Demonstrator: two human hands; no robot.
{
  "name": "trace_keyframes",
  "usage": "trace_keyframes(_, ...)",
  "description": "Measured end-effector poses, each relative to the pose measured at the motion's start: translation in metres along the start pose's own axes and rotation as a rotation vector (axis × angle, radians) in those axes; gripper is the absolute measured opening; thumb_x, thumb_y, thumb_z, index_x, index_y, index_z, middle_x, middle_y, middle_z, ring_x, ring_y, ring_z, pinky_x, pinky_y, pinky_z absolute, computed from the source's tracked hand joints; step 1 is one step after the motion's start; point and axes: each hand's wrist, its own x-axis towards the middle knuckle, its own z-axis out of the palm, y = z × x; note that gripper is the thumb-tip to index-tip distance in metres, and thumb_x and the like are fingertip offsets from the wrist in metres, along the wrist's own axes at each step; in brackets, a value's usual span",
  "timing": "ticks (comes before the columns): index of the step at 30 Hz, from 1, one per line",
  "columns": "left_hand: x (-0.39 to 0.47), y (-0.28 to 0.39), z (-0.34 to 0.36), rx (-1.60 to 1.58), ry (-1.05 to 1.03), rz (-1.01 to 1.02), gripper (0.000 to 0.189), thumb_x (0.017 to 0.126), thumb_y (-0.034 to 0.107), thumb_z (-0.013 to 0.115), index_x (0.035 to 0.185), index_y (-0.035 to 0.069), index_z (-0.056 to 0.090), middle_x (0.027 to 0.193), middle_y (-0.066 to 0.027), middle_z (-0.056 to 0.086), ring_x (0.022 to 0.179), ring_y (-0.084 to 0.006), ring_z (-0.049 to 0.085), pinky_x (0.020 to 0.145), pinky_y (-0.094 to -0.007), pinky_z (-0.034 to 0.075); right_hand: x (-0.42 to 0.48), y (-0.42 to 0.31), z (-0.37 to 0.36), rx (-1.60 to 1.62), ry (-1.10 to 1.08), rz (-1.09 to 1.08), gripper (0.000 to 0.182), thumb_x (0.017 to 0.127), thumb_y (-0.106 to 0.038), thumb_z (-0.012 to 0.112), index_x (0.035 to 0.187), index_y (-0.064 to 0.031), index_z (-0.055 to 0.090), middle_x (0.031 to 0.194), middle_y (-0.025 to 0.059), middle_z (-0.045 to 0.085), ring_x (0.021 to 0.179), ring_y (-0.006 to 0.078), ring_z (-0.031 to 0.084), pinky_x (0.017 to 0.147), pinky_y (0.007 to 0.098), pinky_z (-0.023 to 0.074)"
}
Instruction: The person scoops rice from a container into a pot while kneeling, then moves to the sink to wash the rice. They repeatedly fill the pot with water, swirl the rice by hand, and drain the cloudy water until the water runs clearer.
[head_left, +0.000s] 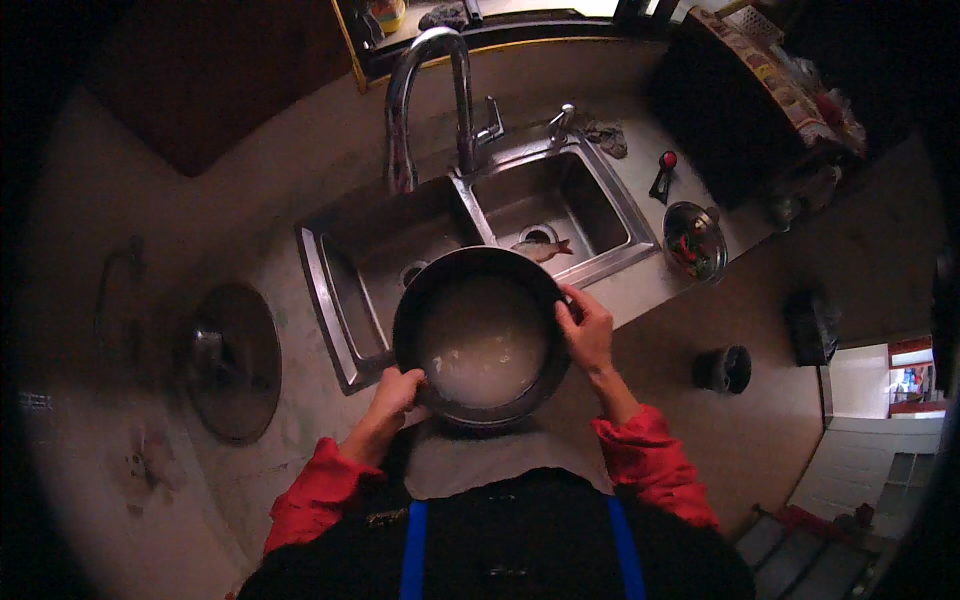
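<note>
Both hands grip a dark round two-handled pot (484, 409), which holds cloudy liquid (480, 345) with a few pale bits in it. My left hand (394, 394) has hold of the handle at its lower left side. At the upper right, my right hand (587, 328) grasps the opposite side. The pot is in front of my body, overlapping the near edge of a stainless steel double sink (337, 315). A fish (546, 249) lies in the right basin beside the drain, partly hidden behind the pot's rim.
A tall chrome faucet (397, 127) arches over the left basin. On the counter, a round glass lid (236, 367) lies left of the sink. To the right are a bowl of vegetables (694, 247), a red-tipped utensil (665, 169) and a crumpled cloth (606, 137). A bin (722, 369) stands on the floor.
</note>
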Motion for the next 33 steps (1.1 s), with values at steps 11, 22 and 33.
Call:
trace_keyframes(11, -0.012, -0.039, -0.008, -0.17, 0.148, -0.032, 0.021, 0.062, 0.011, 0.05, 0.076, -0.005, 0.051, 0.059, -0.0078, 0.052, 0.043, -0.0171, 0.047, 0.037, -0.0273, 0.037, -0.021, -0.002, 0.017, 0.043, -0.141, -0.09, 0.024, 0.072, -0.005, 0.058, 0.096, -0.0001, 0.055, 0.061, 0.0021, 0.049, 0.051, 0.0081, 0.043, 0.048, 0.0208, 0.0365)
trace_keyframes(22, -0.01, -0.074, 0.0, -0.247, 0.195, -0.111, 0.013, 0.063, 0.014, 0.051, 0.069, 0.002, 0.05, 0.051, -0.0032, 0.046, 0.033, -0.0114, 0.037, 0.03, -0.0226, 0.026, -0.013, 0.004, 0.03, 0.085, -0.268, -0.066, 0.023, 0.072, -0.006, 0.058, 0.095, -0.0027, 0.056, 0.061, 0.0052, 0.052, 0.051, 0.0113, 0.047, 0.05, 0.023, 0.0398)
trace_keyframes(33, -0.012, -0.07, 0.009, -0.204, 0.185, -0.189, 0.017, 0.065, 0.014, 0.051, 0.076, 0.001, 0.05, 0.055, -0.0036, 0.048, 0.035, -0.0114, 0.04, 0.031, -0.0212, 0.028, -0.021, 0.019, 0.029, -0.031, -0.287, -0.034, 0.026, 0.074, -0.005, 0.055, 0.099, -0.0055, 0.054, 0.068, 0.0068, 0.052, 0.055, 0.0144, 0.05, 0.054, 0.0256, 0.0422)
